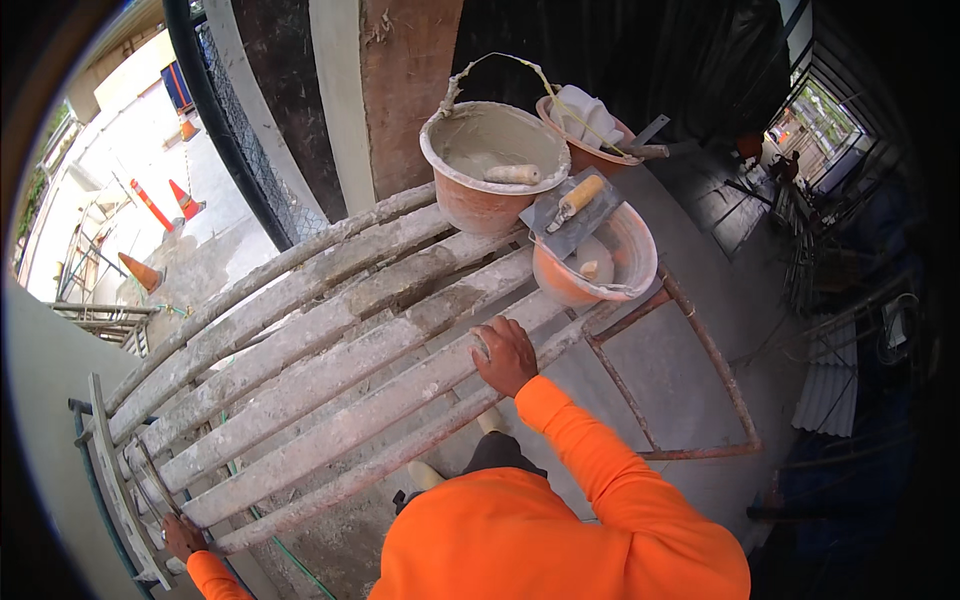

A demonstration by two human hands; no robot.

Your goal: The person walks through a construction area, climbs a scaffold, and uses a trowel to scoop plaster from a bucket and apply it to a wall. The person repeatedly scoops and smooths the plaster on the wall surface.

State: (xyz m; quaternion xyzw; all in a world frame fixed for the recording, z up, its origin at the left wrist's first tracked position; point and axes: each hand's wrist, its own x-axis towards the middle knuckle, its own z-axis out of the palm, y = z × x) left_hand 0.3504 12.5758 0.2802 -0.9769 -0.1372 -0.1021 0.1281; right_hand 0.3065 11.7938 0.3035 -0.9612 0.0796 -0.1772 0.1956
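Observation:
My right hand (503, 352) grips a plaster-crusted plank (390, 420) of a slatted platform, below the buckets. My left hand (182, 535) holds the platform's left end, by a metal bar. At the far end a large bucket (470, 205) with pale plaster and a rope handle stands with a roller-like tool (512, 174) in it. Behind it is an orange tub (560, 140) with white items. In front, a flat trowel (555, 225) with a wooden handle rests across a smaller orange bucket (630, 270) holding another tool.
A rusty metal frame (715, 360) extends right of the platform. A dark mesh fence (250, 140) and columns (400, 80) stand behind. Outside at left are traffic cones (145, 270). Corrugated sheets (830, 370) and dark clutter lie at right, with a distant figure (790, 165) near an opening.

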